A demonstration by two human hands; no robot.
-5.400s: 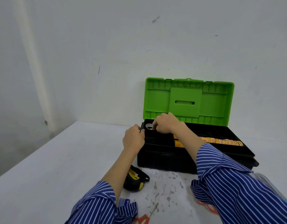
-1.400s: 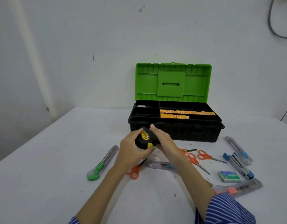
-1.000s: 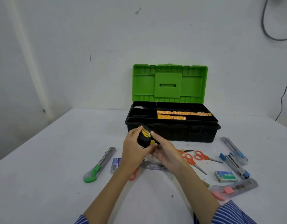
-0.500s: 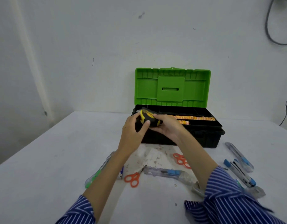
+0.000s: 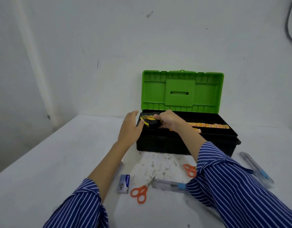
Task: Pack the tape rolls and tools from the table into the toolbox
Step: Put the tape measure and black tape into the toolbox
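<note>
- Striped sleeves (image 5: 232, 191) of a blue-and-white shirt enter from the near edge, one on each forearm.
- Small blue-grey box (image 5: 124, 183) lies flat on the white bench (image 5: 43, 162), just beside the left forearm.
- Orange scissors (image 5: 140, 191) lie right of that box, blades pointing away; a clear cutter with a blue slider (image 5: 170, 185) lies near the blade tips.
- Second orange scissors (image 5: 189, 169): only the handles show, at the right sleeve's edge.
- Another clear-and-blue cutter (image 5: 257, 170) lies on the bench at far right.
- Left hand (image 5: 131, 127): fingers relaxed and spread, its thumb against the tape measure's near-left side.
- Right hand (image 5: 168, 120): fingers curled over the black-and-yellow tape measure (image 5: 149, 122), gripping it from the right.
- Tape measure sits at the left end of the toolbox (image 5: 183, 145), over the black tray; whether it rests in a compartment cannot be told.
- Orange-yellow strips (image 5: 209, 125) lie lengthwise in the tray, right of the hands.
- Green lid (image 5: 182, 91) stands open before the wall.
</note>
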